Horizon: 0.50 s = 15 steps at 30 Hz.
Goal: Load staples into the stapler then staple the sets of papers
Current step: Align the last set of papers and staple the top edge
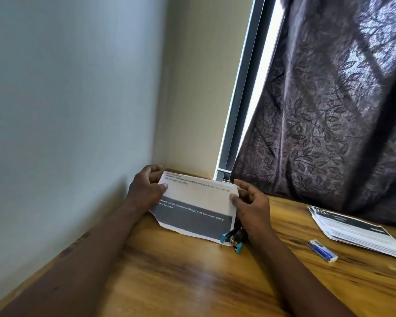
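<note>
A set of printed papers (196,197) with a dark grey band stands tilted on the wooden table (169,271), near the corner of the wall. My left hand (146,188) pinches its upper left edge between thumb and fingers. My right hand (252,207) pinches the right edge in the same way. A black stapler (234,237) with blue tips lies on the table under the set's lower right corner, just below my right hand and partly hidden by the paper. A small blue and white staple box (321,250) lies to the right.
A stack of more printed papers (357,232) lies at the table's right edge. A dark patterned curtain (329,110) hangs behind it beside a window frame (238,99). The wall (66,110) borders the table on the left.
</note>
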Each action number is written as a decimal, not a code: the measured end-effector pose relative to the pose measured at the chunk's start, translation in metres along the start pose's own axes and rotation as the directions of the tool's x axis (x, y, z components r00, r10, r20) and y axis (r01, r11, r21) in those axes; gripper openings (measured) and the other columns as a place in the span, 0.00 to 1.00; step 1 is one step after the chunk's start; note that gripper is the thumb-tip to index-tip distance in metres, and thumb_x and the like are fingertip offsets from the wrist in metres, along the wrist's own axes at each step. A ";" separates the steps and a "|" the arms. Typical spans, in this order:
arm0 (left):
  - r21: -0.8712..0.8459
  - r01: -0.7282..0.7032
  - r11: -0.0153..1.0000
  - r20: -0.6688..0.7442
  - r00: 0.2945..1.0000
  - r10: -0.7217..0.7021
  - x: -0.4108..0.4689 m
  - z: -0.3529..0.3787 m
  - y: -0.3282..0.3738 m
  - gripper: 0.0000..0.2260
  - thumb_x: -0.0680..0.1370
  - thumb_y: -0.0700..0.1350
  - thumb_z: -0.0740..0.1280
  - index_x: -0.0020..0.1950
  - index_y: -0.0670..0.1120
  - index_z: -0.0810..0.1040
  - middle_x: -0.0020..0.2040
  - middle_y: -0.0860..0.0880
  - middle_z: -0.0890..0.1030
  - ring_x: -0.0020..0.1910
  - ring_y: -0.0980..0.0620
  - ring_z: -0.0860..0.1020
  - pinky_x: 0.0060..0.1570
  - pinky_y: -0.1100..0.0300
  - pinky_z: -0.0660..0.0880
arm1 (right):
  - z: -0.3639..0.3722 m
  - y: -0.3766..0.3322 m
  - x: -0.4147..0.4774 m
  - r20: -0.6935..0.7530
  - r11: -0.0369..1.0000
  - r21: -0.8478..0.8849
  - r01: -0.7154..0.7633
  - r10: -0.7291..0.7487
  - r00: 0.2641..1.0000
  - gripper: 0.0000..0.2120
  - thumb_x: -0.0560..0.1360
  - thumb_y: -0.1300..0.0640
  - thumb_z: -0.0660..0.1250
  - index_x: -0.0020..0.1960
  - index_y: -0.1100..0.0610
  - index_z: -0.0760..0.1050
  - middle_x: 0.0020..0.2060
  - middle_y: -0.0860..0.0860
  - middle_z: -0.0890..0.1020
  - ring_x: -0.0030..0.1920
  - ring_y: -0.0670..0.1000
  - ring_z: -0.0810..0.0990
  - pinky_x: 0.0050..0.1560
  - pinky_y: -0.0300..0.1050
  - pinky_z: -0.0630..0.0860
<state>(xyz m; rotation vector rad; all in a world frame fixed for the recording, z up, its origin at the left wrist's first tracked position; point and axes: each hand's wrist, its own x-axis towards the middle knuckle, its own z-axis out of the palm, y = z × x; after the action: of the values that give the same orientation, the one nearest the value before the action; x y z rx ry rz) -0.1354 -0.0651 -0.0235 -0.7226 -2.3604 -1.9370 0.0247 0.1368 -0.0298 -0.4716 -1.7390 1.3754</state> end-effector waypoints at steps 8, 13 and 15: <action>0.332 -0.503 0.798 -0.034 0.839 0.543 -0.005 0.006 0.010 0.23 0.76 0.39 0.72 0.66 0.58 0.74 0.60 0.52 0.79 0.57 0.49 0.79 0.55 0.47 0.81 | -0.019 -0.013 0.008 0.040 0.789 -0.411 0.456 -0.484 0.874 0.08 0.78 0.55 0.71 0.56 0.48 0.82 0.47 0.45 0.77 0.53 0.50 0.76 0.54 0.57 0.78; 0.453 -0.555 0.697 -0.173 0.713 0.680 -0.017 0.008 0.024 0.12 0.76 0.45 0.73 0.57 0.53 0.78 0.54 0.48 0.76 0.49 0.47 0.80 0.44 0.48 0.81 | -0.028 -0.023 0.007 0.010 0.663 -0.469 0.583 -0.656 0.754 0.07 0.79 0.55 0.70 0.55 0.51 0.83 0.48 0.45 0.74 0.52 0.50 0.76 0.49 0.55 0.80; 0.467 -0.528 0.710 -0.238 0.698 0.675 -0.025 0.010 0.031 0.09 0.75 0.45 0.75 0.54 0.51 0.80 0.57 0.49 0.75 0.42 0.50 0.82 0.42 0.53 0.78 | -0.029 -0.028 0.005 -0.007 0.658 -0.447 0.607 -0.680 0.733 0.07 0.78 0.55 0.70 0.55 0.51 0.83 0.50 0.46 0.73 0.50 0.49 0.79 0.47 0.55 0.81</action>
<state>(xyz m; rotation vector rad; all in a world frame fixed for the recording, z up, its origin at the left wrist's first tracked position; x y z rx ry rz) -0.0997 -0.0605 -0.0044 -0.8465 -1.8108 -1.1728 0.0507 0.1491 -0.0014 -0.1432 -1.8010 0.4259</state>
